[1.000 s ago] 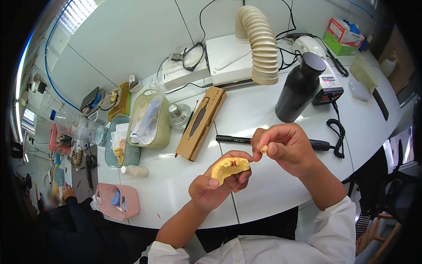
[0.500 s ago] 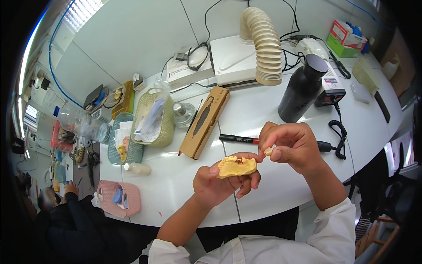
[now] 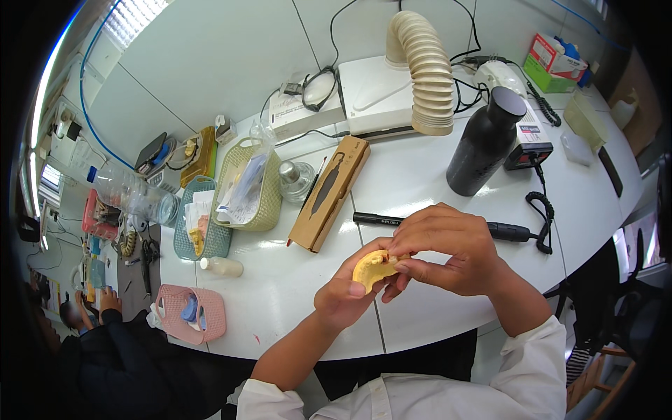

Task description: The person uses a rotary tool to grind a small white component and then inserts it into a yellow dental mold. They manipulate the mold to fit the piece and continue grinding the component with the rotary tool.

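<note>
My left hand (image 3: 337, 302) is closed around a yellow plaster dental model (image 3: 367, 269), holding it above the front part of the white table. The model is tilted, with its curved edge toward me and its row of teeth facing up and away. My right hand (image 3: 453, 250) pinches at the right end of the model, thumb and fingertips against the teeth. A small tooth-coloured dental crown is in this pinch, mostly hidden by the fingers. Behind the right hand lies a black marker (image 3: 374, 218), partly covered by it.
A dark bottle (image 3: 484, 147) and a black handpiece (image 3: 509, 232) with coiled cord stand and lie to the right. A brown cardboard box (image 3: 330, 192), glass jar (image 3: 297, 183), small bottle (image 3: 222, 267), green basket (image 3: 269, 203) and pink basket (image 3: 217, 315) are leftward. A ribbed hose (image 3: 428, 84) hangs behind.
My right hand has moved left and brought the crown from beside the model onto its teeth. My left hand has turned and tilted the model.
</note>
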### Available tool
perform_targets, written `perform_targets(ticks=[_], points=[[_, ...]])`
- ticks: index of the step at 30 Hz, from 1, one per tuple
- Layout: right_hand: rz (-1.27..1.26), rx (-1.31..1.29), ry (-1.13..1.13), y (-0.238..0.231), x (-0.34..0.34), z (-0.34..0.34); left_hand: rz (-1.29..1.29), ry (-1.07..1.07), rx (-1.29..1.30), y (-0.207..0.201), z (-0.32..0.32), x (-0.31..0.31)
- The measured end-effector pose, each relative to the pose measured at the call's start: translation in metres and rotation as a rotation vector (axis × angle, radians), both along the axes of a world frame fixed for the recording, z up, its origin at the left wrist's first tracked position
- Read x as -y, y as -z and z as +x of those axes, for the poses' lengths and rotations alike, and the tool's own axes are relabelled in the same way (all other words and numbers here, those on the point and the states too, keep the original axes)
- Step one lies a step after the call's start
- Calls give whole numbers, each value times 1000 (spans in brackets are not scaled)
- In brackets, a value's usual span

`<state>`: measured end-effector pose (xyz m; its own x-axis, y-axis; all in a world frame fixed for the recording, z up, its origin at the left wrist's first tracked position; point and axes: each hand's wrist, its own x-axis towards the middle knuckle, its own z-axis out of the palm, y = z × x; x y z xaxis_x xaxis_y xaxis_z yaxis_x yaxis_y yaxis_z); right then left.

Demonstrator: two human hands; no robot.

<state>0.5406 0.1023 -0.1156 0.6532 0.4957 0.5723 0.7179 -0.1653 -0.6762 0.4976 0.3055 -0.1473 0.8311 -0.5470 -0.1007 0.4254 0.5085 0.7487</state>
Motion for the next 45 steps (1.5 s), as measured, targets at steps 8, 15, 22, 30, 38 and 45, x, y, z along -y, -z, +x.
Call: perform_targets(ticks=[8,15,22,30,38,45], points=[[-27,78,44,3,-2,-3,140,-65,38,1,-3,4],[-41,131,46,3,-2,-2,155,-66,37,-1,-4,5],[-41,132,36,3,-3,-2,164,-37,119,9,-6,0],[-52,130,42,2,-3,-3,188,-42,212,8,-8,2],[-53,143,4,0,-2,-2,297,-197,267,1,-11,13],[-23,-11,-17,-4,-1,-3,350,-176,412,8,-7,6]])
